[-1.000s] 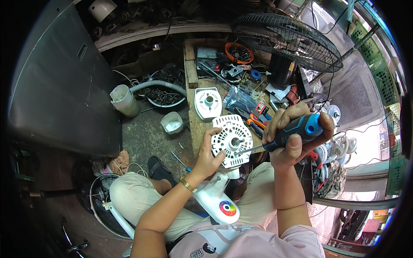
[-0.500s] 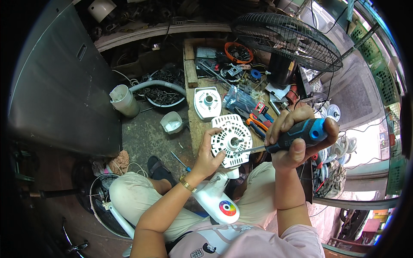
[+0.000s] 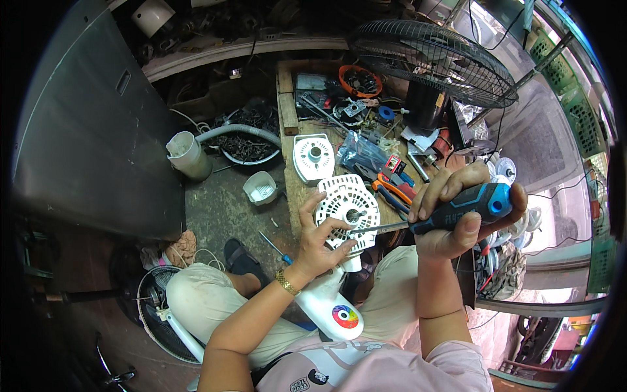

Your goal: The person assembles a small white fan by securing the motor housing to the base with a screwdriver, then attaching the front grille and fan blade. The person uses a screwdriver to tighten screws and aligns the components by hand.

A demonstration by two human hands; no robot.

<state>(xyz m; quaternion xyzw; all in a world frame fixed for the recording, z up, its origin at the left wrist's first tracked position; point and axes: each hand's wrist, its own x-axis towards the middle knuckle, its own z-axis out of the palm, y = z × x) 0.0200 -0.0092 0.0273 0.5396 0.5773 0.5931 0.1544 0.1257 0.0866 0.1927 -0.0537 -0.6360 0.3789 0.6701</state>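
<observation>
**Screwdriver on fan motor housing, bench crowded behind**

Right, surroundings first: wooden workbench (image 3: 294, 130) ahead is cluttered. A second white round cover (image 3: 313, 155) lies flat on it just beyond the work, with a clear bag of parts (image 3: 361, 153) and orange-handled pliers (image 3: 390, 189) close to the right. An orange ring tray (image 3: 359, 80) sits further back. A big black fan guard (image 3: 434, 59) stands at the far right of the bench, above the right hand. On the floor to the left: a grey hose with white end piece (image 3: 189, 153), a dark basin of scrap (image 3: 247, 140), a small white tub (image 3: 260, 187), a spare blue-tipped screwdriver (image 3: 274, 247). Nothing sits between the tool and the housing

The white vented motor housing (image 3: 347, 210) is over the person's lap at the bench edge, face tilted up toward the camera, shaft hole at centre, on a white fan neck (image 3: 330, 307) running down toward the body

Left hand (image 3: 320, 238) steadies the housing from below-left, fingers spread against its rim and face

Right hand (image 3: 457, 212) is wrapped tight around the handle of the black-and-blue screwdriver (image 3: 450, 212). Long axis near horizontal, handle right and slightly higher, shaft pointing left, tip at the housing's lower centre
</observation>
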